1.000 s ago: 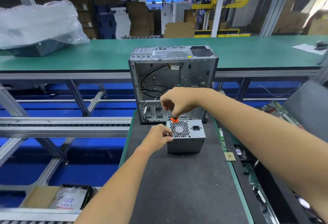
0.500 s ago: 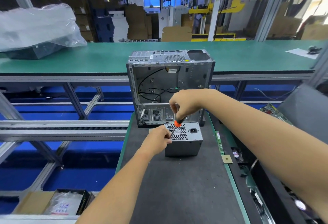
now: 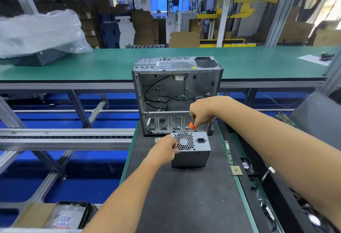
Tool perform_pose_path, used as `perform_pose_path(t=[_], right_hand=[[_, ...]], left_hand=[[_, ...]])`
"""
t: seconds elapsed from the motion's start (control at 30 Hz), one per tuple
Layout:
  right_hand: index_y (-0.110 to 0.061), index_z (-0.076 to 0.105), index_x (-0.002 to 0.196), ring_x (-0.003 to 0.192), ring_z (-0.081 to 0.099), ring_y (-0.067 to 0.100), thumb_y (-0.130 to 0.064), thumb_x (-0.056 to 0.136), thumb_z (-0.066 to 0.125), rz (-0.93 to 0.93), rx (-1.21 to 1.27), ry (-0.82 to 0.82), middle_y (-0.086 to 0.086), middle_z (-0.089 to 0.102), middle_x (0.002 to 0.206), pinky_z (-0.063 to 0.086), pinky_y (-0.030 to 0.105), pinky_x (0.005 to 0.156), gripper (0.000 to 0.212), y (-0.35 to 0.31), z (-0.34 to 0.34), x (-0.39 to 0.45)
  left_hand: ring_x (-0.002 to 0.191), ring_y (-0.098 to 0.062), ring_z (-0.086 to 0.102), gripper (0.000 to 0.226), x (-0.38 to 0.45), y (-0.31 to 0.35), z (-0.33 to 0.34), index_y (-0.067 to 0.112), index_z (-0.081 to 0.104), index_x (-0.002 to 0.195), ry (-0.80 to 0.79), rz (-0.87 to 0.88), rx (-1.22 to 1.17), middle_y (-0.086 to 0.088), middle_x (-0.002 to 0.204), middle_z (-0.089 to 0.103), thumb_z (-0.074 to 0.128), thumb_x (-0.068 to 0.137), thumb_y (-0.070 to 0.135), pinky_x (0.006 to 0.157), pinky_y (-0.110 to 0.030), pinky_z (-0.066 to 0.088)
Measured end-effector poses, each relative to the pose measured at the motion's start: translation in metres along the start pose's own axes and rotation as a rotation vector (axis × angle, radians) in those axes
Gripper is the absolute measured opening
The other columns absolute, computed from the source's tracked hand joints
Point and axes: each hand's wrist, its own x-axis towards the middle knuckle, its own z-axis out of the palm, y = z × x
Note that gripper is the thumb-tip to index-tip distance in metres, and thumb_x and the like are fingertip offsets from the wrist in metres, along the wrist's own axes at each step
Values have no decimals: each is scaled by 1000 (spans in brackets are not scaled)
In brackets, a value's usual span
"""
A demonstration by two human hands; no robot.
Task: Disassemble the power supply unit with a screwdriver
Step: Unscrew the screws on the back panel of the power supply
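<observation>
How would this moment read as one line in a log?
right hand grips screwdriver | tip at power supply unit grille corner | left hand steadies unit

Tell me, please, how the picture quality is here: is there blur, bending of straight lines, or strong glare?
Head view: the wide lens bows the green bench edge and stretches the right forearm near the frame edge; the power supply, screwdriver and both hands (left hand, right hand) are fairly sharp; corners smear; bright windows at upper right wash out; the plastic bag shows soft glare.

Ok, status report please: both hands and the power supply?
Right hand grips screwdriver, tip at grille corner. Left hand steadies power supply unit. Nothing in the way.
</observation>
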Motion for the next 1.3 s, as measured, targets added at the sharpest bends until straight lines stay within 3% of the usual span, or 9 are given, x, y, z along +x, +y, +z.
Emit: perform_pose_path(t=[0.07,0.17,0.27,0.33,0.5,0.7,0.87,1.0,1.3], right_hand=[[-11,49,65,59,48,19,-41,93,56,23,25,88,1,51,64,39,28,54,42,2,5,3],[-14,42,67,60,45,19,-41,97,47,50,134,142,1,47,67,38,30,55,41,-4,23,13],[-6,53,94,67,48,23,-40,102,36,68,301,108,9,57,84,39,34,60,38,-16,48,30],[-4,45,112,68,49,23,-31,104,32,86,443,80,11,56,89,41,35,58,31,-24,66,41],[-1,33,120,60,42,16,-16,102,37,105,642,4,6,47,74,31,29,49,24,-38,97,62],[-3,30,125,68,47,19,-24,101,41,29,623,10,8,53,83,34,32,56,33,-42,96,78],[-5,33,113,62,44,16,-20,99,41,-15,572,50,6,49,76,31,31,52,22,-61,89,96],[-4,32,122,63,45,18,-18,98,40,-6,551,26,8,52,76,34,34,54,29,-71,88,105],[-3,27,130,69,48,22,-15,100,35,53,570,-8,11,53,80,34,35,56,34,-76,87,114]], left_hand=[[74,-19,47,30,-1,0,2,15,43,67,-1,-27,-14,2,84,43,63,89,19,70,-35,45],[77,-22,50,24,0,2,2,9,48,74,-35,-27,45,-2,89,46,61,91,20,71,-38,47],[76,-24,51,22,3,1,1,7,51,78,-47,-50,50,-7,92,52,60,91,23,69,-38,48],[76,-22,49,21,4,1,4,10,49,79,-33,-78,53,-7,92,52,58,91,25,66,-35,44],[81,-28,56,16,1,0,12,10,50,90,-4,-103,7,-10,93,57,49,92,25,64,-36,44],[74,-18,58,16,-36,-49,4,19,52,72,141,-363,-268,2,77,61,57,82,8,71,-37,52],[85,-16,60,22,-78,-105,14,12,70,100,157,-542,-264,-2,98,65,52,90,4,73,-20,45],[75,-17,59,18,-103,-130,19,13,68,82,180,-651,-286,-3,85,66,56,89,2,61,-20,43],[65,-8,60,23,-110,-144,34,15,70,75,116,-673,-248,2,75,65,58,84,-3,56,-14,44]])
